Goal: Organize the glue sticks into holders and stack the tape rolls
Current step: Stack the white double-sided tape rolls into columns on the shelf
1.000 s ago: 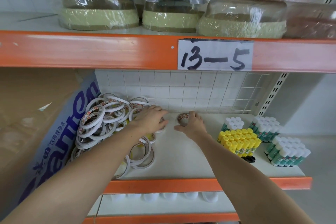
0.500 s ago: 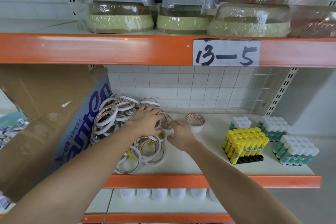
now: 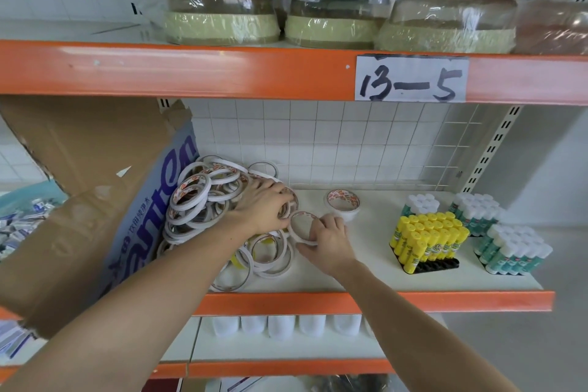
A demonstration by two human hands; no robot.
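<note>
A black holder (image 3: 440, 265) on the shelf (image 3: 381, 277) carries yellow glue sticks (image 3: 426, 234) upright; white-capped glue sticks (image 3: 512, 248) stand packed beside it. The right hand (image 3: 327, 240) pinches a thin tape roll (image 3: 302, 226) in its grip, just beside the loose tape pile (image 3: 206, 200). The left hand (image 3: 264, 208) lies on that pile, fingers curled into the rolls. A wider tape roll (image 3: 343, 202) stands apart behind, and a cardboard box (image 3: 95, 200) leans against the pile's left side.

Right hand (image 3: 329, 240) pinches tape roll (image 3: 303, 227)
</note>
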